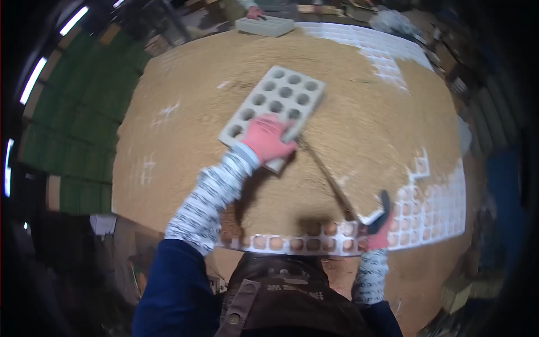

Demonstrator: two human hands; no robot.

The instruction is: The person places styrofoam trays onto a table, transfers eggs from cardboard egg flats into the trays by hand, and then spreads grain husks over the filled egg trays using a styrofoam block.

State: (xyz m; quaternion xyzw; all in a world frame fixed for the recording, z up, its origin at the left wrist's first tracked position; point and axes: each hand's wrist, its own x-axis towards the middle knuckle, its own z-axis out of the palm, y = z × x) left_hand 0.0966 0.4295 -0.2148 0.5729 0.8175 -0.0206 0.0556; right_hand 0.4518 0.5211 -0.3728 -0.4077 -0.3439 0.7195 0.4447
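Note:
My left hand (pixel 268 137), in a pink glove, grips the lower end of a pale grey block (pixel 281 92) with rows of round holes. The block lies tilted over a wide layer of tan granular material (pixel 196 106). At the lower right, my right hand (pixel 379 227), also gloved, is closed around something dark at the table's near edge; its exact shape is blurred. A thin brown strip (pixel 325 171) runs from near the block toward my right hand. White trays with round cells (pixel 426 213) show beside my right hand and along the near edge.
Across the table, another person's gloved hand (pixel 255 12) rests on a second grey block (pixel 265 27). More white gridded trays (pixel 359 38) show at the far right. Green stacked panels (pixel 73 106) stand at the left, and a clear plastic bag (pixel 393 22) lies beyond the far edge.

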